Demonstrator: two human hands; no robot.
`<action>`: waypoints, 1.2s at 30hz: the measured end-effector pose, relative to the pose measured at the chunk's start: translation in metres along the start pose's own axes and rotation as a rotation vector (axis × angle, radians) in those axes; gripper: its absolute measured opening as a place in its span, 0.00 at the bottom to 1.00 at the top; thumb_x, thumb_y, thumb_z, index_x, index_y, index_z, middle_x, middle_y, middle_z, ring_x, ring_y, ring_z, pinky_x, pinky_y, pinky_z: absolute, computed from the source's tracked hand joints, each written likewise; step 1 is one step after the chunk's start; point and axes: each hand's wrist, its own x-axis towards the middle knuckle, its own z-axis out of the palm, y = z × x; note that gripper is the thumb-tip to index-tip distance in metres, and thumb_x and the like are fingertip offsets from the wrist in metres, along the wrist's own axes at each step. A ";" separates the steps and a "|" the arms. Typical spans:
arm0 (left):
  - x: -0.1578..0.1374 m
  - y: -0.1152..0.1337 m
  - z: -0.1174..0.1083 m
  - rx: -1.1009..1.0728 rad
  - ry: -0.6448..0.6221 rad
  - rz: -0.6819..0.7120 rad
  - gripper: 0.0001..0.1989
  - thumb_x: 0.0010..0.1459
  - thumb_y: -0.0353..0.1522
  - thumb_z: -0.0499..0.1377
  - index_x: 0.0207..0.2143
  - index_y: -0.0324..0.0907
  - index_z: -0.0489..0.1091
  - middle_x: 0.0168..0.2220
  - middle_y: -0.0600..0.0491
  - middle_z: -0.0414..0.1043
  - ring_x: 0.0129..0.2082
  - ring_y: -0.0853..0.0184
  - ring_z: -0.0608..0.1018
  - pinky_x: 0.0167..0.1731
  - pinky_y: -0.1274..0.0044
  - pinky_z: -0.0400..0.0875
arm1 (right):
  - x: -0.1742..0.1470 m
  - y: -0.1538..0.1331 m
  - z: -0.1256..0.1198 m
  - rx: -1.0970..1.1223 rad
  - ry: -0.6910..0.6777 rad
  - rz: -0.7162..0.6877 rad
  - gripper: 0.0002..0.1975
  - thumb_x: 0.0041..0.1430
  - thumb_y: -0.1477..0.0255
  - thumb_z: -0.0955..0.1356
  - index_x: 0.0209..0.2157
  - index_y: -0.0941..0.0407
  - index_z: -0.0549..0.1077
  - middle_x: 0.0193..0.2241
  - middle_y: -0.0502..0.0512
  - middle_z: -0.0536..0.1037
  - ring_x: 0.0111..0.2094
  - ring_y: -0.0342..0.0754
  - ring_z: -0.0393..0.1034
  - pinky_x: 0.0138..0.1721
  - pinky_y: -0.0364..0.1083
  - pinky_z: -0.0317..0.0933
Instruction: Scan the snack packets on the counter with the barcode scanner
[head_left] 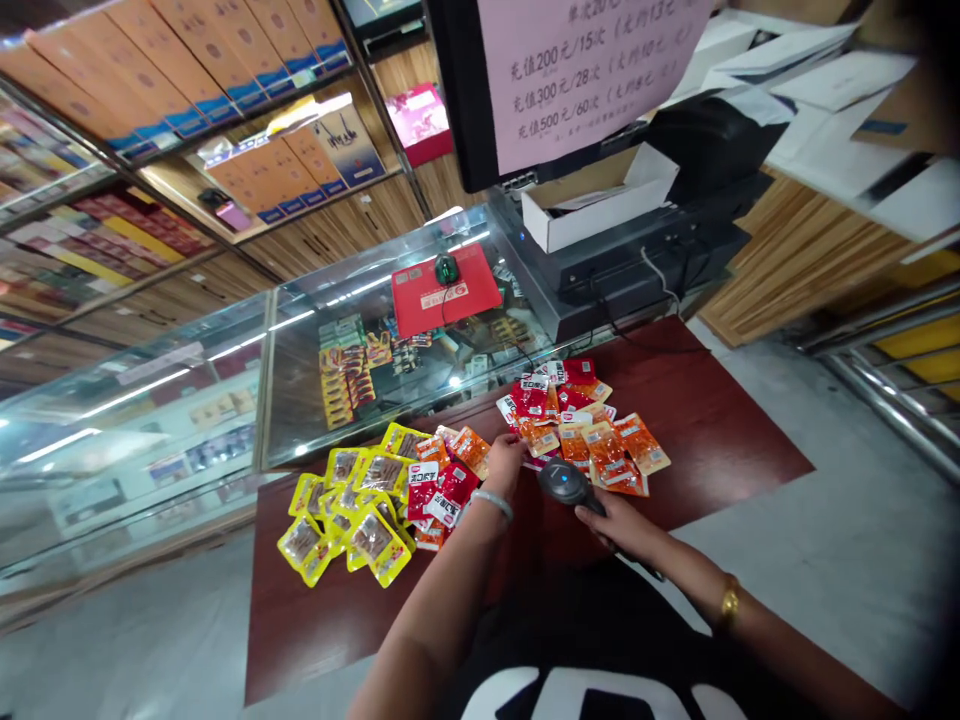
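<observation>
My right hand (pixel 619 522) is wrapped around the handle of a black barcode scanner (pixel 564 483), whose head points left toward my left hand. My left hand (pixel 506 462) is closed, its fingertips at the edge of a red snack packet (pixel 537 461) that my fingers partly cover. Right of it lies a loose pile of red, white and orange snack packets (pixel 592 440). Beside my left wrist are more red packets (pixel 454 483) and orange ones. Farther left, several yellow snack packets (pixel 375 540) with brown contents overlap.
Everything rests on a dark red-brown tabletop (pixel 315 640) against a glass display counter (pixel 300 400). On the glass lie a red mat (pixel 480 280) and a computer mouse (pixel 446 268). A monitor with a pink sign (pixel 592 80) stands behind an open white box (pixel 607 205).
</observation>
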 end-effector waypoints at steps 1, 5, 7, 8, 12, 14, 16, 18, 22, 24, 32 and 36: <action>0.002 0.003 0.003 -0.051 -0.004 -0.013 0.14 0.55 0.36 0.64 0.41 0.35 0.72 0.30 0.46 0.77 0.27 0.67 0.78 0.28 0.77 0.72 | 0.000 -0.001 0.000 0.003 -0.002 0.012 0.32 0.53 0.47 0.67 0.51 0.56 0.65 0.15 0.41 0.63 0.15 0.44 0.58 0.18 0.42 0.53; 0.010 0.013 0.016 -0.194 -0.043 -0.048 0.12 0.52 0.32 0.65 0.38 0.35 0.73 0.28 0.48 0.76 0.25 0.68 0.77 0.27 0.77 0.73 | -0.002 0.001 0.000 0.003 0.014 0.039 0.31 0.52 0.46 0.66 0.49 0.54 0.64 0.14 0.40 0.62 0.14 0.44 0.59 0.18 0.42 0.53; 0.012 0.015 0.019 -0.215 -0.061 -0.054 0.09 0.50 0.32 0.66 0.32 0.35 0.73 0.25 0.50 0.75 0.23 0.70 0.76 0.27 0.77 0.73 | -0.002 0.004 0.000 0.004 0.030 0.043 0.31 0.51 0.46 0.66 0.47 0.54 0.64 0.14 0.40 0.62 0.14 0.44 0.59 0.17 0.42 0.52; 0.011 0.015 0.019 -0.213 -0.065 -0.057 0.08 0.50 0.31 0.67 0.29 0.36 0.73 0.24 0.51 0.74 0.21 0.70 0.75 0.26 0.77 0.72 | -0.002 0.005 0.000 0.003 0.036 0.043 0.31 0.51 0.46 0.66 0.47 0.54 0.64 0.14 0.40 0.62 0.14 0.44 0.59 0.17 0.42 0.52; 0.004 0.007 0.007 -0.165 -0.061 -0.050 0.07 0.50 0.31 0.65 0.25 0.37 0.71 0.22 0.53 0.72 0.21 0.72 0.73 0.27 0.78 0.70 | -0.001 0.005 0.001 0.003 0.076 0.027 0.31 0.53 0.46 0.65 0.49 0.55 0.63 0.14 0.40 0.63 0.14 0.45 0.59 0.17 0.43 0.53; -0.002 0.000 -0.005 -0.129 -0.054 -0.036 0.06 0.50 0.31 0.64 0.25 0.37 0.71 0.22 0.53 0.72 0.22 0.72 0.73 0.27 0.78 0.69 | -0.001 0.002 0.003 0.002 0.092 0.011 0.30 0.54 0.47 0.65 0.49 0.55 0.64 0.14 0.40 0.63 0.14 0.45 0.60 0.18 0.43 0.54; -0.010 -0.008 -0.018 -0.088 -0.043 -0.019 0.06 0.50 0.31 0.64 0.25 0.38 0.71 0.23 0.53 0.73 0.23 0.72 0.72 0.28 0.79 0.68 | 0.000 -0.003 0.006 -0.005 0.098 0.001 0.29 0.55 0.47 0.65 0.48 0.55 0.65 0.15 0.41 0.63 0.15 0.45 0.60 0.19 0.43 0.54; -0.017 -0.015 -0.032 -0.045 -0.031 -0.004 0.06 0.51 0.32 0.63 0.25 0.38 0.71 0.24 0.54 0.72 0.23 0.72 0.72 0.28 0.79 0.67 | 0.001 -0.009 0.010 -0.021 0.080 -0.010 0.28 0.55 0.48 0.65 0.47 0.54 0.67 0.15 0.43 0.64 0.15 0.45 0.60 0.19 0.44 0.55; -0.034 -0.026 -0.073 0.063 0.008 0.006 0.09 0.52 0.36 0.61 0.24 0.39 0.70 0.22 0.55 0.70 0.24 0.69 0.71 0.28 0.78 0.66 | 0.003 -0.019 0.021 -0.074 -0.018 -0.085 0.29 0.56 0.48 0.66 0.49 0.55 0.70 0.21 0.49 0.72 0.21 0.48 0.66 0.26 0.46 0.62; -0.046 -0.029 -0.102 0.132 0.055 0.010 0.09 0.53 0.36 0.60 0.25 0.39 0.71 0.24 0.53 0.71 0.28 0.66 0.74 0.32 0.75 0.67 | 0.003 -0.021 0.027 -0.101 -0.081 -0.138 0.29 0.55 0.49 0.68 0.49 0.56 0.71 0.26 0.52 0.76 0.27 0.50 0.70 0.31 0.47 0.65; -0.053 -0.019 -0.109 0.698 0.511 0.326 0.20 0.55 0.33 0.60 0.50 0.39 0.69 0.49 0.43 0.72 0.52 0.57 0.71 0.54 0.67 0.62 | 0.007 -0.006 0.030 -0.171 -0.099 -0.153 0.28 0.56 0.51 0.68 0.50 0.58 0.73 0.35 0.58 0.79 0.38 0.56 0.73 0.41 0.52 0.67; -0.025 -0.005 -0.042 0.627 0.108 0.332 0.13 0.56 0.32 0.61 0.45 0.42 0.73 0.45 0.48 0.76 0.45 0.65 0.76 0.47 0.75 0.66 | 0.005 0.001 0.017 -0.161 -0.011 -0.180 0.30 0.56 0.51 0.68 0.51 0.58 0.73 0.41 0.62 0.79 0.43 0.59 0.73 0.46 0.54 0.66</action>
